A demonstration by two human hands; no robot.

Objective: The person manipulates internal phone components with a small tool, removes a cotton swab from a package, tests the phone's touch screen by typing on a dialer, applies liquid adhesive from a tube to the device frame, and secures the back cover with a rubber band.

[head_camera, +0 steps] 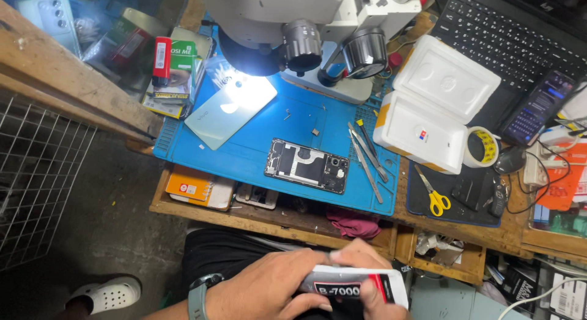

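Low in the view, over my lap, my left hand (pixel 269 289) and my right hand (pixel 367 277) both grip a white glue tube (pixel 361 288) with a black and red label. The left hand, with a watch on its wrist, wraps the tube's left end; the right hand's fingers pinch its middle and top. On the blue work mat (pixel 244 155) above lies an opened phone (pixel 307 166) with its insides showing. A pale phone back cover (pixel 231 111) rests under the lit microscope (pixel 293 26).
Tweezers (pixel 365 153) lie on the mat's right side. A white foam box (pixel 434 103) stands open beside a tape roll (pixel 482 146), yellow scissors (pixel 435 196), a lit phone (pixel 539 107) and a laptop (pixel 513 32). A wire rack (pixel 36 173) stands at left.
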